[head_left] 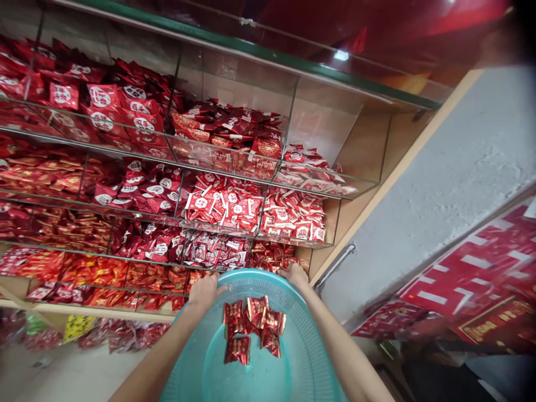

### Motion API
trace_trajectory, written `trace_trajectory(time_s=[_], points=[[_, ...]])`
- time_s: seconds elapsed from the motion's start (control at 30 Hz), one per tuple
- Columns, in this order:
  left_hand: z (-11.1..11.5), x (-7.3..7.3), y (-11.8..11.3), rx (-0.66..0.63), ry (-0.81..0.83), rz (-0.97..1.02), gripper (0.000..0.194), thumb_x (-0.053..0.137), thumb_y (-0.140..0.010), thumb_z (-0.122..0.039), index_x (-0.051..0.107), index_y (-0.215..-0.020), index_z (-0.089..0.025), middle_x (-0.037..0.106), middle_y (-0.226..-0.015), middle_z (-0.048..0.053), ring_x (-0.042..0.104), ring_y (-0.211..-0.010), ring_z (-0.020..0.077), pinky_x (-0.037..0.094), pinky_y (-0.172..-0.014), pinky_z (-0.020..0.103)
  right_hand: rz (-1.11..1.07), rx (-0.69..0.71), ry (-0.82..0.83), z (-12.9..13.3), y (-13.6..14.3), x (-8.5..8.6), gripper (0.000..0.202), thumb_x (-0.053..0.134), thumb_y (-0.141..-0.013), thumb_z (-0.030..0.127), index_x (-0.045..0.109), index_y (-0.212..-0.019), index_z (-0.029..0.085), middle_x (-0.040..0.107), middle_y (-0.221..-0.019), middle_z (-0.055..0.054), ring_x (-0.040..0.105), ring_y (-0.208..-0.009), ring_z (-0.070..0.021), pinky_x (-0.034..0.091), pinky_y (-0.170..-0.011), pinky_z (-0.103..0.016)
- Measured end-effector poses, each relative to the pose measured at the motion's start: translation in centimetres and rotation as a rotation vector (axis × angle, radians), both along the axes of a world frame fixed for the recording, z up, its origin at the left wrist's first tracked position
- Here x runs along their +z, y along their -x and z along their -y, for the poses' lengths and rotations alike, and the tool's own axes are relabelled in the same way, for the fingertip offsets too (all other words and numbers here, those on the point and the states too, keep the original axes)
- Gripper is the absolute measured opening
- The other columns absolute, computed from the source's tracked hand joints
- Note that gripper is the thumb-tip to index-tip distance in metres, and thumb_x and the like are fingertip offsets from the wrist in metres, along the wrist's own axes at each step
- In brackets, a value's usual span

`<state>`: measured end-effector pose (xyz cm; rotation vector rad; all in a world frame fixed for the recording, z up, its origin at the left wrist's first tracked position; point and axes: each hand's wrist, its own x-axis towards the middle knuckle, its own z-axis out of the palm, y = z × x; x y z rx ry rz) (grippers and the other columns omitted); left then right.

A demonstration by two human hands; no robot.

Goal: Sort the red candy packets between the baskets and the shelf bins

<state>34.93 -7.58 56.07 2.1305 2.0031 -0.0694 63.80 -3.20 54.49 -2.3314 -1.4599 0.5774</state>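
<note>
The basket [304, 340] fills the lower middle, five red packets [238, 350] inside. The left hand [203, 291] and right hand [295, 274] have fingers clamped on its far rim. Stocked shelves [125, 314] span the upper left; a wall [469, 167] stands right.

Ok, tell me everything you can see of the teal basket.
The teal basket is round, open-topped and plastic-looking, with a perforated wall and a ringed base. The left hand and right hand hold its far rim, near the shelves. Several shiny red packets lie on its base; its near edge is out of frame.
</note>
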Motion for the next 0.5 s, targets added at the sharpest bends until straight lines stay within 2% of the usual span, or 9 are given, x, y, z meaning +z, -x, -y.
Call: trace_trajectory(time_s=[0.13,0.23,0.37,0.5], points=[[-0.1,-0.2,0.1,-0.025,-0.056,-0.024,0.042,0.037,-0.083,-0.047,0.054,-0.107,-0.017,0.065,-0.094,0.015,0.061,-0.092,0.0263,0.046,-0.077,0.035,0.015,-0.041,0.055,-1.1,0.0,-0.9,0.028,0.075,-0.052,0.033,0.052,-0.057,0.017,0.064,-0.086,-0.016,0.06,-0.087,-0.0278,0.043,-0.069,-0.033],[-0.1,-0.3,0.1,-0.028,-0.059,-0.029,0.042,0.038,-0.082,-0.047,0.054,-0.107,-0.017,0.065,-0.093,0.016,0.061,-0.091,0.0261,0.046,-0.077,0.035,0.022,-0.047,0.072,-1.4,-0.1,-1.3,0.025,0.074,-0.051,0.029,0.055,-0.061,0.017,0.064,-0.086,-0.016,0.06,-0.087,-0.0275,0.043,-0.069,-0.033],[-0.1,-0.4,0.1,-0.022,-0.058,-0.026,0.042,0.038,-0.083,-0.047,0.054,-0.106,-0.016,0.064,-0.092,0.016,0.061,-0.092,0.0261,0.046,-0.077,0.035,0.039,-0.021,0.02,-0.7,-0.1,-1.5,0.014,0.065,-0.063,0.03,0.058,-0.063,0.018,0.065,-0.083,-0.013,0.061,-0.084,-0.0249,0.043,-0.067,-0.03],[-0.1,-0.4,0.1,-0.025,-0.061,-0.037,0.043,0.038,-0.083,-0.048,0.053,-0.107,-0.016,0.064,-0.092,0.015,0.061,-0.091,0.0258,0.046,-0.077,0.035,0.071,-0.001,-0.068,0.4,0.0,-1.4,0.014,0.055,-0.072,0.03,0.061,-0.066,0.019,0.065,-0.08,-0.011,0.062,-0.08,-0.022,0.041,-0.064,-0.027]])
